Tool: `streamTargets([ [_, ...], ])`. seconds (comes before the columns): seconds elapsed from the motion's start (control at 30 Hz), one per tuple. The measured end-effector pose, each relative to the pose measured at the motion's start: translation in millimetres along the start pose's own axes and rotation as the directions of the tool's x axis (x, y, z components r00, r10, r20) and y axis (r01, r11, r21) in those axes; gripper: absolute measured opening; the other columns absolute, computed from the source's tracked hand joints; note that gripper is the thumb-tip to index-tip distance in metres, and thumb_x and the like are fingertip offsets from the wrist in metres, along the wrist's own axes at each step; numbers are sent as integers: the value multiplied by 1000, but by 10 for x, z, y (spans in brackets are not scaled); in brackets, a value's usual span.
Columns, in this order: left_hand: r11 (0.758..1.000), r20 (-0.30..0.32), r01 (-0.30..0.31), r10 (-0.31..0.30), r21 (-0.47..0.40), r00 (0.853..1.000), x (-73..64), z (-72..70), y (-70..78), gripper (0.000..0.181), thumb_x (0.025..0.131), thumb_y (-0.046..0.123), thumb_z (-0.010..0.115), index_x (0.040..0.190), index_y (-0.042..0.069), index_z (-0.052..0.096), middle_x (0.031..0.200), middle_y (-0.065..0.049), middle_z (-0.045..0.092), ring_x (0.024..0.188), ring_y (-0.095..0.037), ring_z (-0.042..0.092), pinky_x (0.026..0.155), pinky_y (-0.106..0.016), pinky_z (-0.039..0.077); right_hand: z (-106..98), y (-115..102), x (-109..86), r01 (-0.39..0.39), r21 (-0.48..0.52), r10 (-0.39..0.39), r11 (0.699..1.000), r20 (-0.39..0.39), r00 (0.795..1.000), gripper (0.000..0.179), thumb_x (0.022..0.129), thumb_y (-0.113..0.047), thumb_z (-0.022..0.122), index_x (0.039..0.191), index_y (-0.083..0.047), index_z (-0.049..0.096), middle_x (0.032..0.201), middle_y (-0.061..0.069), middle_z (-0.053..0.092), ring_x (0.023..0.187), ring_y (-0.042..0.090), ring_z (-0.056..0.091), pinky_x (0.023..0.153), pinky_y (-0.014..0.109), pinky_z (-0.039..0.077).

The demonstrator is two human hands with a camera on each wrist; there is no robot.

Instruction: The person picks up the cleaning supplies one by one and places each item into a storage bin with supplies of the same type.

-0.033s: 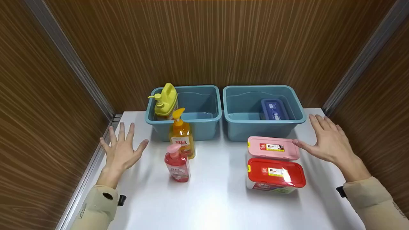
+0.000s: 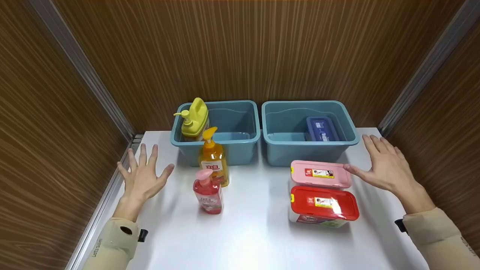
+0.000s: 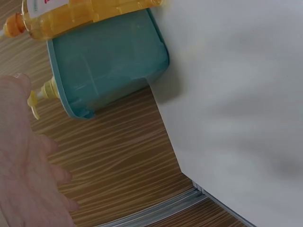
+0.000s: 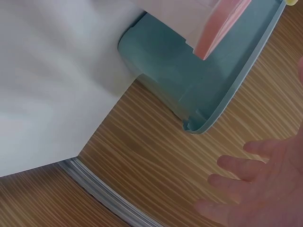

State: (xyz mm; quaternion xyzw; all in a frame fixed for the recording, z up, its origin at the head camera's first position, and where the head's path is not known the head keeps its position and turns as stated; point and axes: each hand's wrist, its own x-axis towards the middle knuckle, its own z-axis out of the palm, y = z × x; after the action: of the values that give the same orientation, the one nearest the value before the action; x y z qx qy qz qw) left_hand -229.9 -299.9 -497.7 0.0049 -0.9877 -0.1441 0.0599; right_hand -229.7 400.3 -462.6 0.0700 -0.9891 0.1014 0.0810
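Note:
My left hand point(image 2: 143, 181) is held with fingers spread, to the left of two pump bottles, and holds nothing. Nearest to it stands a pink pump bottle of red liquid point(image 2: 208, 197), with a taller orange pump bottle point(image 2: 219, 165) just behind. On the other side, my right hand point(image 2: 388, 168) has its fingers straight and its thumb overlapping the right end of a pink-lidded box point(image 2: 318, 180) in the head view. In front of that box sits a red-lidded box point(image 2: 324, 212). The right wrist view shows the fingers point(image 4: 236, 168) apart from the pink-lidded box.
Two teal bins stand side by side at the back. The left bin point(image 2: 240, 152) contains a yellow pump jug point(image 2: 195, 120); the right bin point(image 2: 303, 155) contains a blue-lidded box point(image 2: 321, 127). Brown wood-grain panels point(image 2: 232, 48) enclose the white table point(image 2: 247, 225) at the back and both sides.

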Motion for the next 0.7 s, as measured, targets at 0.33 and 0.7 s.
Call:
streamTargets([
  [0.33, 1000, 22, 5, -5, 5, 1000, -54, -24, -4, 104, 107, 81, 45, 181, 15, 18, 187, -33, 1, 169, -69, -10, 124, -96, -11, -4, 5, -2, 16, -20, -16, 1000, 13, 1000, 119, 94, -74, 72, 176, 0, 26, 173, 40, 39, 155, 66, 41, 108, 89, 46],
  [0.7, 1000, 56, 9, -9, 0, 998, -76, -65, 15, 101, 105, 79, 52, 179, 14, 28, 183, -38, 16, 167, -73, 7, 126, -96, 5, -51, -51, -15, 21, -1, -21, 1000, 44, 999, 115, 96, -72, 73, 176, -1, 29, 172, 38, 42, 153, 64, 45, 95, 83, 58],
])
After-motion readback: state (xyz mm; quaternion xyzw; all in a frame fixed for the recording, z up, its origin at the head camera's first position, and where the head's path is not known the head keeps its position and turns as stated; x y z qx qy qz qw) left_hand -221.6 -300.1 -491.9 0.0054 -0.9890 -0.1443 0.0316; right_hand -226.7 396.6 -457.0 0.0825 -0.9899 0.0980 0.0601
